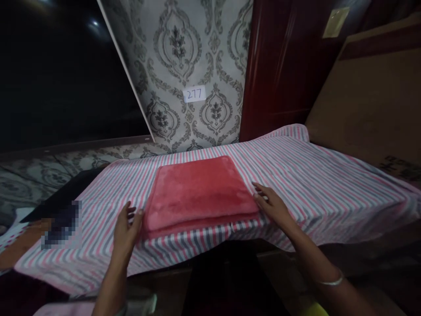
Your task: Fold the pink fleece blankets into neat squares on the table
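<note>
The folded red plush blanket is laid flat at the centre of the frame on a striped cloth-covered tabletop. Its left edge is flanked by the left hand, its right edge by the right hand. The fingers of both are released and loosely curved; whether the blanket is touched cannot be told. A card marked "277" is fixed to the wall, upper middle.

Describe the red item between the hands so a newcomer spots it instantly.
Find the patterned wall with the 277 label, above the striped cloth. On that, between left hand and right hand, lies the red plush fabric, flat and layered. Its plain red pile stands out against the stripes.
</note>
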`<state>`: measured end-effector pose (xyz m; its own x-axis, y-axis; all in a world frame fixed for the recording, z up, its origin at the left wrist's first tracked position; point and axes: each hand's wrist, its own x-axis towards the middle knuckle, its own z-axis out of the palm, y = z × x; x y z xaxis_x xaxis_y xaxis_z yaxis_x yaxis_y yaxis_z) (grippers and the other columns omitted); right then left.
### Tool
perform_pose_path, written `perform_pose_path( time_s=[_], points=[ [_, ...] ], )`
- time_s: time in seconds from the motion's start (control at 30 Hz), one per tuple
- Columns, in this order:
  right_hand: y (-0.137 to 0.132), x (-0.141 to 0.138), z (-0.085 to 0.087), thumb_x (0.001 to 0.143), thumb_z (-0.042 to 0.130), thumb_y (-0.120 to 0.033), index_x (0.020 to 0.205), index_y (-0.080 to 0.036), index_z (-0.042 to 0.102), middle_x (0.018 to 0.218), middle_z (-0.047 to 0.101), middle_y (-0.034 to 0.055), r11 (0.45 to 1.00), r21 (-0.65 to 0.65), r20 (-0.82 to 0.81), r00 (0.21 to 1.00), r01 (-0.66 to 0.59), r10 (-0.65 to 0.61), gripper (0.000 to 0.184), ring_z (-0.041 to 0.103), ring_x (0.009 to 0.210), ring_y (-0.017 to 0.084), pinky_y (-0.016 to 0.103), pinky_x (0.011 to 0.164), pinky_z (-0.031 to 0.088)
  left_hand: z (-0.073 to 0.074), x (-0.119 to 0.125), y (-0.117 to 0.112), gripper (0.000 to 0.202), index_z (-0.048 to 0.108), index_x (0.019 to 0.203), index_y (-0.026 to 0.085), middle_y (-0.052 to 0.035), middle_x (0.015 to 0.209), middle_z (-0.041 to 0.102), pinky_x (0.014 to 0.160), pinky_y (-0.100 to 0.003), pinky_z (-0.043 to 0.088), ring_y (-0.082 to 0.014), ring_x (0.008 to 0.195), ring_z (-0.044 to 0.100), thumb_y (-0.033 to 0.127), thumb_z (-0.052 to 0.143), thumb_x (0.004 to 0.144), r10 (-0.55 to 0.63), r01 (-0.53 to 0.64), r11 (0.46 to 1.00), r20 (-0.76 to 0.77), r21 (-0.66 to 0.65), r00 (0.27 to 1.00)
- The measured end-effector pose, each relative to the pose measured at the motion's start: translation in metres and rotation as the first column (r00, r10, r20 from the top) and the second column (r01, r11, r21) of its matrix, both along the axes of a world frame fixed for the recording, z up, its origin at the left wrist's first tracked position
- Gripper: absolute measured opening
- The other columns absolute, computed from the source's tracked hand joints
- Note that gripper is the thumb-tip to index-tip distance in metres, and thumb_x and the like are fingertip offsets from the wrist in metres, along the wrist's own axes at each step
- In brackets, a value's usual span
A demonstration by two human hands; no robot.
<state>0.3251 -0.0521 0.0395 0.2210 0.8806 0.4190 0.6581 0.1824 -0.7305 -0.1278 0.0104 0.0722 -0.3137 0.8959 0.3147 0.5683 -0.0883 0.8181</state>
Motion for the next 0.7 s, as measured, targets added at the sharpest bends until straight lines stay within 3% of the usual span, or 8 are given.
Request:
perform_pose_path(
  time_s=[0.07, 0.13, 0.2, 0.3, 0.37, 0.47, 0.6, 0.7],
  points=[
    [0.018, -0.01, 0.019, 0.094, 0.04, -0.047, 0.138, -0.019, 0.055, 0.131, 0.062, 0.0145, 0.992, 0.115, 0.132, 0.989, 0.051, -0.066, 0.055, 0.056, 0.122, 0.029, 0.049, 0.104, 0.044, 0.019, 0.012, 0.015, 0.082, 0.04, 0.147, 0.016, -0.0177, 0.141, 0.053, 0.108, -0.053, 0.041, -0.0333, 0.13, 0.051, 0.064, 0.051, 0.081, -0.061, 0.095, 0.987, -0.244, 0.132, 0.968],
    [0.044, -0.037, 0.045, 0.095, 0.037, -0.04, 0.144, -0.016, 0.049, 0.144, 0.052, 0.0148, 0.994, 0.113, 0.279, 0.96, -0.008, -0.024, 0.055, 0.045, 0.134, 0.027, 0.048, 0.113, 0.034, 0.041, 0.041, 0.037, 0.076, 0.038, 0.148, 0.013, -0.0189, 0.151, 0.044, 0.116, -0.051, 0.031, -0.0314, 0.141, 0.039, 0.058, 0.046, 0.087, -0.217, 0.309, 0.941, -0.456, 0.136, 0.863],
    [0.076, -0.072, 0.072, 0.095, 0.039, -0.037, 0.15, -0.012, 0.039, 0.156, 0.036, 0.0158, 0.999, -0.024, 0.402, 0.915, -0.03, 0.037, 0.06, 0.031, 0.144, 0.027, 0.047, 0.117, 0.026, 0.063, 0.078, 0.063, 0.076, 0.037, 0.148, 0.008, -0.0214, 0.153, 0.04, 0.118, -0.049, 0.028, -0.0309, 0.144, 0.035, 0.054, 0.046, 0.088, -0.364, 0.44, 0.898, -0.591, -0.017, 0.72],
    [0.12, -0.11, 0.098, 0.098, 0.038, -0.04, 0.154, -0.017, 0.033, 0.161, 0.026, 0.0141, 0.973, -0.225, 0.486, 0.872, 0.056, 0.062, 0.061, 0.02, 0.149, 0.03, 0.052, 0.118, 0.015, 0.083, 0.126, 0.098, 0.074, 0.032, 0.151, 0.007, -0.0223, 0.157, 0.032, 0.119, -0.051, 0.023, -0.0314, 0.148, 0.025, 0.048, 0.045, 0.091, -0.412, 0.345, 0.906, -0.695, -0.245, 0.589],
    [0.14, -0.116, 0.097, 0.099, 0.037, -0.046, 0.153, -0.022, 0.034, 0.161, 0.025, 0.0131, 0.953, -0.282, 0.504, 0.862, 0.106, 0.054, 0.06, 0.017, 0.149, 0.032, 0.056, 0.117, 0.012, 0.08, 0.143, 0.113, 0.069, 0.03, 0.153, 0.013, -0.0189, 0.16, 0.027, 0.118, -0.057, 0.019, -0.0321, 0.149, 0.021, 0.046, 0.041, 0.094, -0.4, 0.253, 0.916, -0.743, -0.311, 0.537],
    [0.155, -0.106, 0.071, 0.099, 0.034, -0.055, 0.152, -0.027, 0.037, 0.16, 0.028, 0.011, 0.938, -0.315, 0.51, 0.859, 0.146, 0.038, 0.06, 0.017, 0.148, 0.034, 0.057, 0.116, 0.01, 0.054, 0.149, 0.122, 0.063, 0.032, 0.153, 0.02, -0.0145, 0.161, 0.026, 0.116, -0.064, 0.016, -0.0345, 0.149, 0.02, 0.046, 0.035, 0.097, -0.364, 0.163, 0.931, -0.787, -0.327, 0.498],
    [0.159, -0.093, 0.037, 0.099, 0.033, -0.056, 0.153, -0.029, 0.035, 0.161, 0.029, 0.0089, 0.95, -0.269, 0.516, 0.857, 0.157, 0.004, 0.061, 0.018, 0.148, 0.033, 0.055, 0.116, 0.009, 0.02, 0.145, 0.122, 0.063, 0.032, 0.154, 0.021, -0.0135, 0.161, 0.027, 0.116, -0.064, 0.015, -0.035, 0.149, 0.02, 0.047, 0.035, 0.097, -0.296, 0.163, 0.955, -0.817, -0.247, 0.495],
    [0.161, -0.092, 0.033, 0.099, 0.033, -0.057, 0.152, -0.03, 0.037, 0.16, 0.031, 0.009, 0.954, -0.254, 0.517, 0.856, 0.16, -0.005, 0.06, 0.019, 0.148, 0.034, 0.056, 0.116, 0.009, 0.014, 0.144, 0.125, 0.063, 0.032, 0.154, 0.022, -0.013, 0.161, 0.027, 0.116, -0.063, 0.015, -0.0348, 0.149, 0.02, 0.049, 0.034, 0.097, -0.307, 0.165, 0.952, -0.808, -0.259, 0.504]
  ],
)
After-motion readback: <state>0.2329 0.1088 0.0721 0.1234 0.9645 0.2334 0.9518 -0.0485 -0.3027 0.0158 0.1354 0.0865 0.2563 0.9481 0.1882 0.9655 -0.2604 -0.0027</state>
